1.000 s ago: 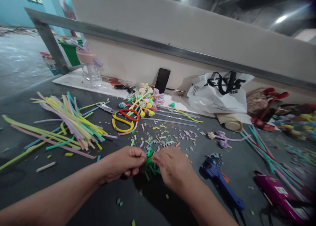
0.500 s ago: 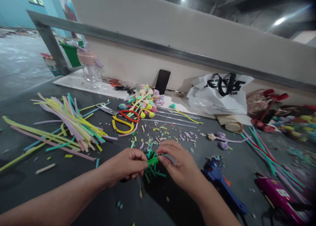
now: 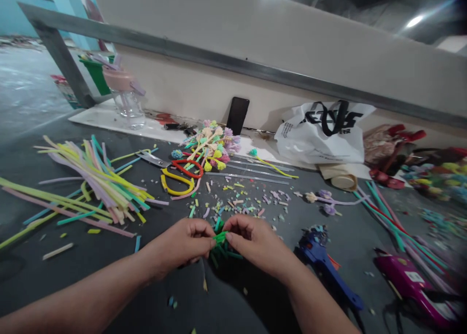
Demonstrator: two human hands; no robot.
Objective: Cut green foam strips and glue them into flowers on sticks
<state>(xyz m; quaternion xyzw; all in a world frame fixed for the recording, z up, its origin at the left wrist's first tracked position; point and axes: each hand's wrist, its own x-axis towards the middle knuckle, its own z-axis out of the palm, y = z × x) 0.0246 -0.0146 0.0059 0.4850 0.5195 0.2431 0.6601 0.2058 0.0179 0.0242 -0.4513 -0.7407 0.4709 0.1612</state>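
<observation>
My left hand (image 3: 180, 244) and my right hand (image 3: 255, 241) meet over the dark table, both pinched on a short green pipe-cleaner piece (image 3: 220, 237) held between their fingertips. Under it lies a small heap of cut green pieces (image 3: 224, 252). Beyond the hands, many tiny coloured offcuts (image 3: 241, 202) litter the surface. A bunch of finished fuzzy flowers (image 3: 211, 147) lies farther back, beside red-handled scissors (image 3: 186, 167) and yellow-handled scissors (image 3: 178, 183).
A pile of long pastel pipe cleaners (image 3: 95, 178) lies at the left. A blue glue gun (image 3: 324, 271) and a magenta glue gun (image 3: 412, 285) rest at the right. A white plastic bag (image 3: 321, 134), a black phone (image 3: 238, 116) and a clear bottle (image 3: 126, 98) stand along the back wall.
My right hand has drawn back toward my left, closing on the green piece again. The view has shifted slightly; everything else on the table lies as before.
</observation>
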